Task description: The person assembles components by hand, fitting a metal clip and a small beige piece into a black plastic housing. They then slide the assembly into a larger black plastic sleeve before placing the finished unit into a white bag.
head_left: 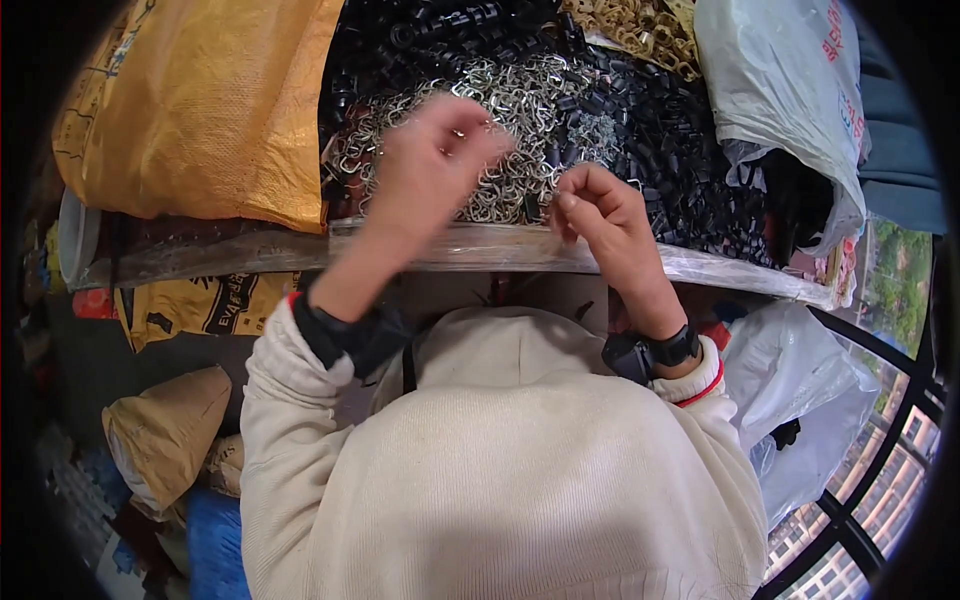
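Table: both hands up front

Yellow sack on L end. Blk plastic parts run back edge to R end. L hand above mid-table, fingers curled, blurred; can't tell if gripping. R hand nr front edge, thumb/fingers nearly closed, contents unclear. Metal rings mid-table, twd front edge: prob. light, stiff, slick, may tangle; pinch one side.

One wide camera sits on the person's head and looks down. The cream knitted sweater is close below it; the bare left hand and bare right hand show higher up.
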Tool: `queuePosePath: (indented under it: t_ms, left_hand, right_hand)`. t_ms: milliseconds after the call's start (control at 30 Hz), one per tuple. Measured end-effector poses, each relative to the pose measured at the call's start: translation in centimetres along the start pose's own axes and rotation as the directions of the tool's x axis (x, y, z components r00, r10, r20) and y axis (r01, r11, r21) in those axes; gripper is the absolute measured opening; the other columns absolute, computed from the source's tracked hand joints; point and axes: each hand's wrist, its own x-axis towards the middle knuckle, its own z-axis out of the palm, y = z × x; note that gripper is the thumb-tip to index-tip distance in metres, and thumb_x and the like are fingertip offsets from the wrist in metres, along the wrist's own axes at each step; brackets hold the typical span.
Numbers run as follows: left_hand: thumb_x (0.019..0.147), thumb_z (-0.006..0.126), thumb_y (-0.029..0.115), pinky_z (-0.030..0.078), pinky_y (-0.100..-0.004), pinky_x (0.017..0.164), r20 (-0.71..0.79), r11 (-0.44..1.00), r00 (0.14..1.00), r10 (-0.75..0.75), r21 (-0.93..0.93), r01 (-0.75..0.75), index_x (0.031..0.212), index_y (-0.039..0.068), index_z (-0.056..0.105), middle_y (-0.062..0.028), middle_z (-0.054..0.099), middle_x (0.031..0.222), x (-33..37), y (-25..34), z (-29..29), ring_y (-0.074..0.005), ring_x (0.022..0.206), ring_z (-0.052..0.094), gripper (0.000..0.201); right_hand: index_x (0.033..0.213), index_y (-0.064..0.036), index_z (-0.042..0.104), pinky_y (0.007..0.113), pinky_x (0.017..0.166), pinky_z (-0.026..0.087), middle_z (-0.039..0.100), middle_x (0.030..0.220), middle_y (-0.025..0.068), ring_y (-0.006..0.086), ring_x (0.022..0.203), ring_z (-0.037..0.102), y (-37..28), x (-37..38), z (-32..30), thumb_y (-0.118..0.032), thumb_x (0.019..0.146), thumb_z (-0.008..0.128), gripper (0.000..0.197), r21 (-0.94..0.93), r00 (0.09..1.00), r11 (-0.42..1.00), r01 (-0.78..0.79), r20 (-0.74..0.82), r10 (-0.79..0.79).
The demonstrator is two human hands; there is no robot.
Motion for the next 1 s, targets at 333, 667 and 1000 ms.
queuePosePath:
  t_ms: [333,667,1000]
  left_hand:
    - [0.072,0.056,0.039,0.044,-0.0362,0.063,-0.093,0.550,0.986,0.136,0.835,0.003,0.088,0.007,0.056,-0.0118,0.058,0.075,7.3,-3.0,-5.6,-0.0297,0.072,0.055,0.036]
    - [0.075,0.055,0.017,0.044,-0.0286,0.054,0.017,0.978,0.995,-0.097,-0.184,0.099,0.089,0.004,0.052,-0.0035,0.052,0.073,4.5,-1.2,-4.0,-0.0148,0.066,0.055,0.019]
    - [0.081,0.048,0.012,0.043,-0.0187,0.054,0.702,0.259,0.684,-0.199,-0.636,0.728,0.106,0.002,0.044,-0.0035,0.053,0.082,-4.0,1.9,0.3,-0.0101,0.065,0.053,0.027]
  right_hand:
    - [0.081,-0.0007,0.047,0.017,0.052,0.034,0.047,0.063,-0.0010,0.0037,0.057,0.042,1.1,0.7,-0.9,-0.012,0.083,0.047,0.011,-0.068,0.995,0.996,0.065,-0.071,-0.070]
    - [0.078,-0.0027,0.050,0.018,0.056,0.034,0.047,0.072,0.0015,0.0068,0.065,0.043,0.3,-0.6,-1.4,-0.009,0.079,0.052,0.007,-0.539,0.953,0.819,0.196,-0.093,-0.289]
    - [0.077,-0.0051,0.053,0.030,0.072,0.034,0.049,0.090,0.0101,0.0252,0.083,0.046,-2.3,-1.6,1.2,0.000,0.064,0.059,0.016,-0.793,0.786,0.372,0.483,0.205,-0.583]
